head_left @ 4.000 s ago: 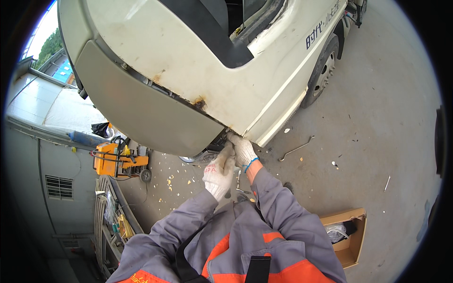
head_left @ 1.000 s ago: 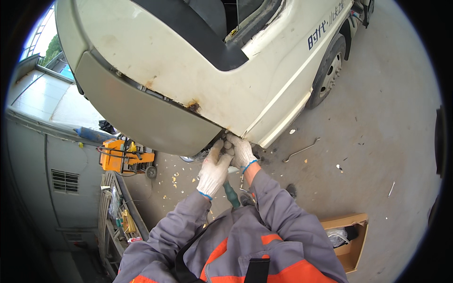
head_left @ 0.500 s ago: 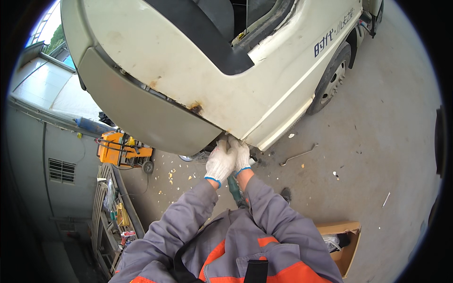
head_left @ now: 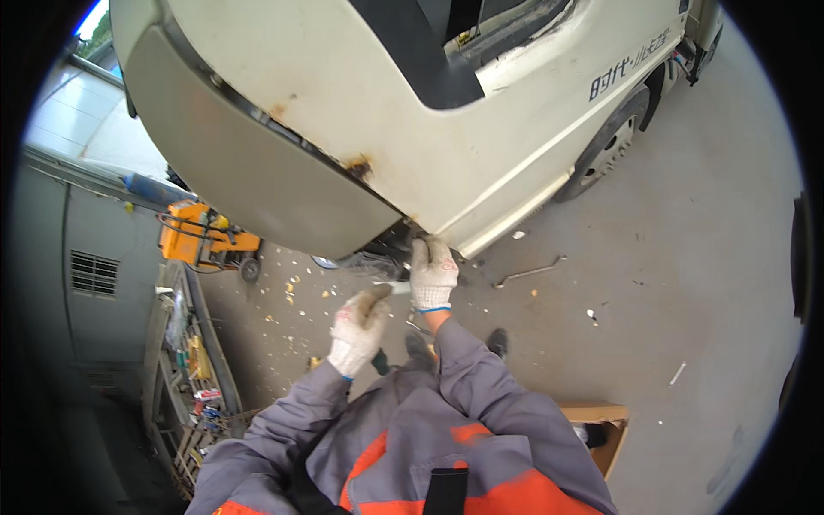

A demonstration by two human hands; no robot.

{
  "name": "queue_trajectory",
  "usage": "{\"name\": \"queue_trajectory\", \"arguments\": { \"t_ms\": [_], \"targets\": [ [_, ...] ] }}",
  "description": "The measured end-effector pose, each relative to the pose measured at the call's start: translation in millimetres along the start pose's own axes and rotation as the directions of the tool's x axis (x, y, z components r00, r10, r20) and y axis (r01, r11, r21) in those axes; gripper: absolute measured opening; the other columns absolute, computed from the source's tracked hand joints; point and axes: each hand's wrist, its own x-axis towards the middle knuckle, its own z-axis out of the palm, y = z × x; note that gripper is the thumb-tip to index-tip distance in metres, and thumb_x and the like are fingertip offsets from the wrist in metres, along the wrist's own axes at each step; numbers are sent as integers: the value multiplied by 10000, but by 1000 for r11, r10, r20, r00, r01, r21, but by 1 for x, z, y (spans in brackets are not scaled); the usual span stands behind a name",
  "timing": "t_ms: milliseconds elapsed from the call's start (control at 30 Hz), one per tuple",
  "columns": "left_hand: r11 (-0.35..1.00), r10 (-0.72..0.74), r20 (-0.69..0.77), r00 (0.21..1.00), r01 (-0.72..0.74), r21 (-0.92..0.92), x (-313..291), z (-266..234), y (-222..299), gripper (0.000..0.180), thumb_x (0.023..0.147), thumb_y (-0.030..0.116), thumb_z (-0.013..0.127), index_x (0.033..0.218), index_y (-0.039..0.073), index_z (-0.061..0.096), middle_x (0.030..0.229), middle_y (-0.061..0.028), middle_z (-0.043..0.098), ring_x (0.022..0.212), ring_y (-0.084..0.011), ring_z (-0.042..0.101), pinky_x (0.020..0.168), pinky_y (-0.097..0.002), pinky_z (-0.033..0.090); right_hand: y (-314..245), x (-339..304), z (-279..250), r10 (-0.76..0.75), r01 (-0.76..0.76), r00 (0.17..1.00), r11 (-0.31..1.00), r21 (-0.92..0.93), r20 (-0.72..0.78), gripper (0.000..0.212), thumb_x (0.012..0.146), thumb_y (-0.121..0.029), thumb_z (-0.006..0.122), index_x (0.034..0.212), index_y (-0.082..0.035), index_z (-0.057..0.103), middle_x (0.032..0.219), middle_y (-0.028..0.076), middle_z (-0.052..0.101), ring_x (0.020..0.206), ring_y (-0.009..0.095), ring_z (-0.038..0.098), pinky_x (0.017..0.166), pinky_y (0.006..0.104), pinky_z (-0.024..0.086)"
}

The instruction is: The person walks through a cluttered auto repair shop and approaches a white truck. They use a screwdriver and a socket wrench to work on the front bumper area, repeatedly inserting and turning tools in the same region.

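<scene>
My right hand (head_left: 434,273), in a white knit glove, is up at the lower front corner of the cream truck cab (head_left: 360,77). Its fingers are closed at the edge beside the dark gap under the grey-beige front panel (head_left: 257,172); what they grip is hidden. Lower and to the left, my left hand (head_left: 359,330), gloved too, is off the truck, thumb and fingers partly apart. Close to its fingertips shows a pale bar-like piece (head_left: 397,287); I see no clear hold on it. A clear headlamp-like part (head_left: 369,263) sits under the panel.
A wrench (head_left: 530,271) lies on the floor to the right, among scattered chips. An orange wheeled machine (head_left: 202,236) stands at left, near a metal rack (head_left: 206,335) with tools. A cardboard box (head_left: 614,416) sits at lower right; the front wheel (head_left: 605,146) is upper right.
My left hand has come away from the cab corner, down and to the left. My right hand stays at the corner. The view has shifted slightly, showing more of the gap under the panel.
</scene>
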Motion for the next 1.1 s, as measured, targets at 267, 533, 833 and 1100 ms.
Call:
{"name": "queue_trajectory", "arguments": {
  "t_ms": [267, 533, 833, 1100],
  "targets": [
    [977, -174, 65, 983, 164, 134, -37, -12, -29, 386, 950, 252, 642, 1247, 6, 666, 877, -183, 685, 793, -285, 668, 739, -392, 528, -22, -87, -71, 151, -367, 709, 913, 177, 689, 234, 967, -223, 666, 1012, -1, 725, 815, 138, 709, 754, 191, 691, 707, 324, 536],
    [969, -177, 193, 965, 137, 206, -103, -2, -74, 307, 973, 264, 581, 1111, 11, 687, 955, -228, 699, 927, -433, 673, 783, -475, 531, -18, -141, -92, -105, 85, 573, 994, 69, 813, 224, 969, -223, 613, 1046, -35, 708, 935, 170, 715, 823, 362, 697, 747, 426, 555],
    [899, -434, -29, 901, 430, -82, -175, -57, -188, 359, 989, 334, 582, 943, -18, 635, 745, -189, 596, 691, -312, 589, 657, -427, 465, 11, -197, -104, 61, 253, 733, 900, -355, 677, 208, 989, -229, 572, 1006, -64, 697, 945, 214, 713, 855, 403, 697, 754, 469, 556],
    [658, -669, -247, 701, 404, -635, -299, -157, -371, 350, 980, 315, 609, 995, -25, 688, 786, -27, 641, 675, -126, 601, 598, -304, 480, 154, -326, -254, 524, 727, 291, 423, -541, 800, 353, 986, -365, 503, 1039, -63, 678, 905, 200, 738, 750, 355, 727, 726, 529, 562]
  ]
}}
